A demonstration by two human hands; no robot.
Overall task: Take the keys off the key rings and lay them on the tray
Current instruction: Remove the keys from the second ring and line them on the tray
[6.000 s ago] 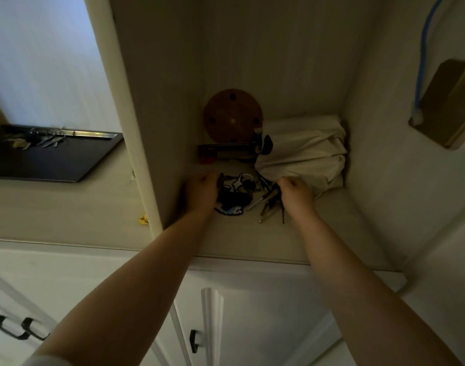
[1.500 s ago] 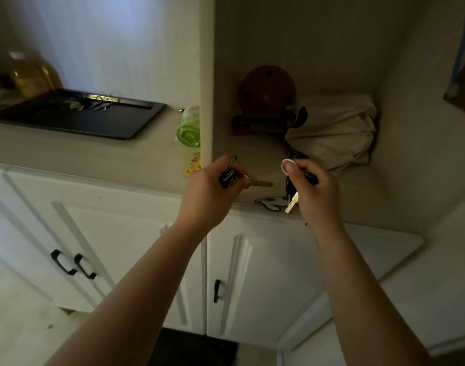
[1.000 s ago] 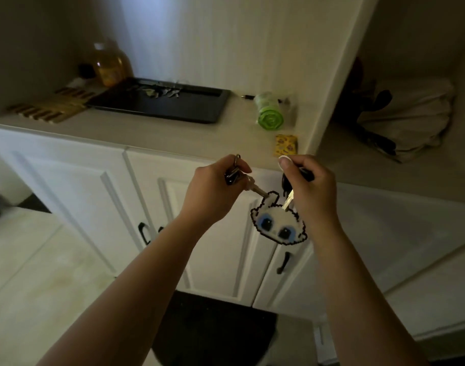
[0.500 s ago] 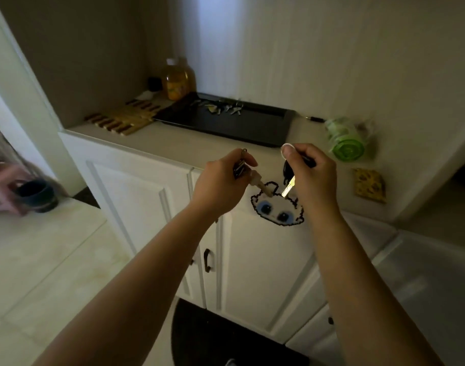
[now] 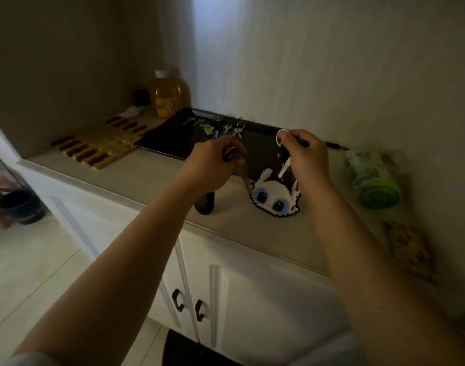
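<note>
Pinching a bunch of keys (image 5: 230, 154) above the bench (image 5: 147, 178), the left hand (image 5: 213, 165) is closed around it, a dark fob hanging below. The right hand (image 5: 304, 157) grips a black-headed key (image 5: 284, 161), with a white pixel charm (image 5: 275, 199) dangling beneath. Behind both hands, the black tray (image 5: 173, 140) holds loose keys (image 5: 221, 128) near its far edge.
</note>
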